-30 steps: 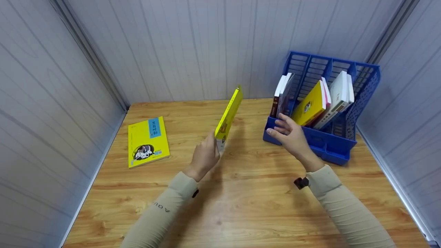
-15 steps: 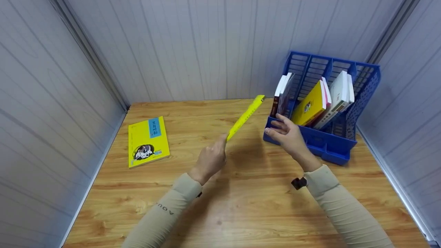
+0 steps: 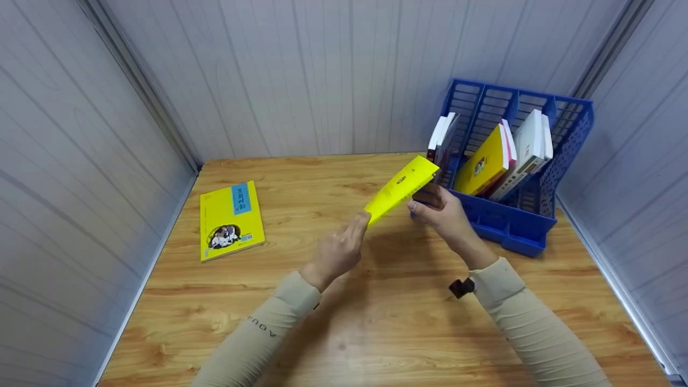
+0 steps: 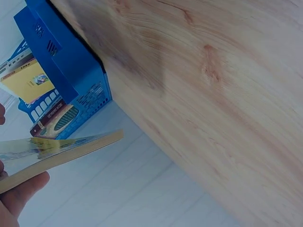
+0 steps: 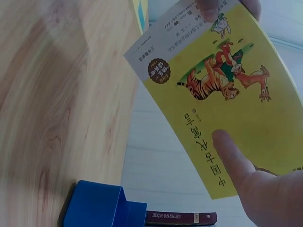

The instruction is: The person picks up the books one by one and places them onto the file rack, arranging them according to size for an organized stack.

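My left hand (image 3: 338, 250) grips a thin yellow book (image 3: 400, 188) by its near end, above the table. In the right wrist view its cover (image 5: 246, 109) shows a cartoon tiger and deer, with left-hand fingertips (image 5: 208, 12) at the grey-white end. My right hand (image 3: 449, 220) is at the book's far end, fingers loosely bent and partly hidden by it; its thumb (image 5: 232, 156) lies across the cover in the right wrist view. Just behind stands a blue file rack (image 3: 486, 223) holding several books. Another yellow book (image 3: 231, 220) lies flat on the left.
Dark-spined books (image 3: 438, 137) stand in the rack's left slot. A yellow book (image 3: 484, 164) and white books (image 3: 529, 148) lean in other slots. Pale panel walls (image 3: 322, 75) close in the back and sides of the wooden table (image 3: 398, 322).
My left hand has carried the yellow book rightward toward the rack and my right hand, turning and tilting it on the way. The right hand has shifted slightly left and down.
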A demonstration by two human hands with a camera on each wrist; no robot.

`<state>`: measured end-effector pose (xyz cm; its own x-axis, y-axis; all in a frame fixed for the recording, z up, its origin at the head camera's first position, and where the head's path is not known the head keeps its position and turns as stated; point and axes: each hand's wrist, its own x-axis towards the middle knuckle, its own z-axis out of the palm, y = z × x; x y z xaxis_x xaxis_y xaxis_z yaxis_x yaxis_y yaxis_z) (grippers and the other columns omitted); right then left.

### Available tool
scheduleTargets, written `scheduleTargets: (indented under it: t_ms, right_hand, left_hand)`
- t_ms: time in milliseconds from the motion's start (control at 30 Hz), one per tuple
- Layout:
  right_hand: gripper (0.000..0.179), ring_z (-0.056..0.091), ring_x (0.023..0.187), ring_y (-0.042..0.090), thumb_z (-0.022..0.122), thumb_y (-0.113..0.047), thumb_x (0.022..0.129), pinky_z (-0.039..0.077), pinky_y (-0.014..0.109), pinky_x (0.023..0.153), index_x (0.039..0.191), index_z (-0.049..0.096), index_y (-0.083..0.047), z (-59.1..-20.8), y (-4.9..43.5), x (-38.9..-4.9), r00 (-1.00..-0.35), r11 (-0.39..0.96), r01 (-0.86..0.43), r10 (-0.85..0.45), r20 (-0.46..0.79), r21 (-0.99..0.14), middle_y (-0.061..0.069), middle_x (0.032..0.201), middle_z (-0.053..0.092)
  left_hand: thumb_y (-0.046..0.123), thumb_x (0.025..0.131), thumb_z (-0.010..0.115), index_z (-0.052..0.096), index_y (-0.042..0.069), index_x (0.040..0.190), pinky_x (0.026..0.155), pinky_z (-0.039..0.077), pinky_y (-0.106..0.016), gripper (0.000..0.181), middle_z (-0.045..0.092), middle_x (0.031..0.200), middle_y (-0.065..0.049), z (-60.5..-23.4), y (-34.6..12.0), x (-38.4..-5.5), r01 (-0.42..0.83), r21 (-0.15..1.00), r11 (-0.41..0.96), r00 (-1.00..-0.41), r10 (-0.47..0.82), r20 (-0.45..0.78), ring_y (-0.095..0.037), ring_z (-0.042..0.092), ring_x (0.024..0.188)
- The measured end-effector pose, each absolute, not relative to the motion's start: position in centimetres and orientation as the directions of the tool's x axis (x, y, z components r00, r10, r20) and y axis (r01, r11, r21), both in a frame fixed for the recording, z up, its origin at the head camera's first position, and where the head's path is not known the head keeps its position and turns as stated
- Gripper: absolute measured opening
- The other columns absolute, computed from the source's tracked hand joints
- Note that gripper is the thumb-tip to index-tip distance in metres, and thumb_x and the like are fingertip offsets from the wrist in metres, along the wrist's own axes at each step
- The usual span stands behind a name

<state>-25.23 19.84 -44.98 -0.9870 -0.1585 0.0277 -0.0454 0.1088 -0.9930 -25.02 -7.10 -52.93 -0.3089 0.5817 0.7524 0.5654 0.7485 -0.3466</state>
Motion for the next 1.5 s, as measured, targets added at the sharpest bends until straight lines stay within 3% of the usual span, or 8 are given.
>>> scheduleTargets:
  t_ms: [200, 300, 500, 733, 933, 1033, 1267, 1500]
  right_hand:
    - [0.070, 0.070, 0.123, 0.020, 0.072, -0.022, 0.107, 0.062, 0.040, 0.105, 0.164, 0.036, -0.004, -45.0, 19.4, -25.0, -0.980, 0.039, -0.029, -0.199, 0.021, -0.999, 0.023, 0.156, 0.057]
    - [0.067, 0.073, 0.121, 0.018, 0.069, -0.022, 0.108, 0.062, 0.041, 0.104, 0.164, 0.036, -0.004, -44.9, 19.2, -24.9, -0.980, 0.001, -0.002, -0.197, 0.001, -1.000, 0.023, 0.158, 0.056]
    - [0.062, 0.077, 0.119, 0.020, 0.063, -0.024, 0.112, 0.065, 0.043, 0.098, 0.164, 0.036, -0.006, -44.7, 19.0, -24.7, -0.985, -0.147, 0.067, -0.168, -0.042, -0.987, 0.022, 0.155, 0.061]
    - [0.056, 0.081, 0.107, 0.019, 0.057, -0.022, 0.114, 0.068, 0.044, 0.088, 0.164, 0.037, -0.005, -44.7, 19.2, -24.7, -0.987, -0.294, 0.144, -0.117, -0.114, -0.945, 0.008, 0.132, 0.076]
    - [0.058, 0.080, 0.109, 0.022, 0.053, -0.010, 0.112, 0.067, 0.045, 0.088, 0.167, 0.034, -0.006, -44.7, 19.1, -24.3, -0.982, -0.333, 0.185, -0.103, -0.159, -0.925, 0.013, 0.144, 0.069]
    - [0.059, 0.080, 0.109, 0.023, 0.054, -0.005, 0.111, 0.067, 0.046, 0.088, 0.167, 0.035, -0.007, -44.6, 19.1, -24.1, -0.986, -0.355, 0.165, -0.084, -0.144, -0.920, 0.011, 0.141, 0.070]
    - [0.055, 0.083, 0.096, 0.021, 0.051, 0.002, 0.109, 0.069, 0.042, 0.076, 0.162, 0.040, -0.002, -44.4, 19.9, -23.6, -1.000, -0.375, 0.024, -0.003, -0.025, -0.927, 0.000, 0.115, 0.081]
    - [0.055, 0.081, 0.103, 0.019, 0.049, 0.001, 0.110, 0.069, 0.042, 0.081, 0.163, 0.038, -0.008, -43.6, 21.5, -23.5, -0.999, -0.368, -0.037, 0.034, 0.026, -0.929, -0.003, 0.122, 0.079]
  left_hand:
    - [0.006, 0.115, 0.030, 0.064, -0.004, 0.136, 0.063, 0.065, -0.027, 0.041, 0.080, 0.121, -0.016, -52.9, -6.7, -24.8, 0.592, -0.378, 0.712, -0.300, 0.630, 0.716, -0.023, 0.083, 0.091]
    - [0.007, 0.116, 0.032, 0.066, -0.003, 0.136, 0.064, 0.066, -0.029, 0.040, 0.080, 0.122, -0.015, -53.0, -6.6, -24.7, 0.579, -0.415, 0.701, -0.290, 0.654, 0.699, -0.024, 0.083, 0.098]
    - [0.007, 0.116, 0.036, 0.066, -0.001, 0.134, 0.066, 0.066, -0.031, 0.037, 0.080, 0.126, -0.014, -52.9, -6.6, -24.7, 0.554, -0.484, 0.678, -0.259, 0.693, 0.673, -0.026, 0.083, 0.098]
    - [0.011, 0.117, 0.039, 0.066, 0.004, 0.132, 0.059, 0.065, -0.029, 0.032, 0.080, 0.126, -0.012, -52.8, -7.0, -25.1, 0.551, -0.519, 0.654, -0.200, 0.707, 0.678, -0.027, 0.083, 0.095]
    - [0.011, 0.117, 0.038, 0.068, 0.004, 0.133, 0.070, 0.068, -0.033, 0.035, 0.080, 0.128, -0.012, -53.0, -7.4, -25.6, 0.549, -0.552, 0.628, -0.179, 0.733, 0.656, -0.027, 0.083, 0.099]
    - [0.012, 0.116, 0.041, 0.067, 0.006, 0.135, 0.075, 0.068, -0.035, 0.033, 0.079, 0.129, -0.012, -52.6, -7.4, -25.5, 0.563, -0.541, 0.625, -0.186, 0.733, 0.654, -0.028, 0.083, 0.102]
    - [0.017, 0.114, 0.052, 0.069, 0.010, 0.136, 0.084, 0.068, -0.039, 0.029, 0.080, 0.126, -0.012, -51.6, -7.1, -25.5, 0.596, -0.449, 0.666, -0.210, 0.669, 0.713, -0.030, 0.082, 0.106]
    - [0.018, 0.111, 0.056, 0.072, 0.007, 0.135, 0.084, 0.068, -0.040, 0.031, 0.080, 0.123, -0.013, -51.4, -8.1, -25.9, 0.582, -0.450, 0.677, -0.231, 0.668, 0.707, -0.030, 0.082, 0.105]
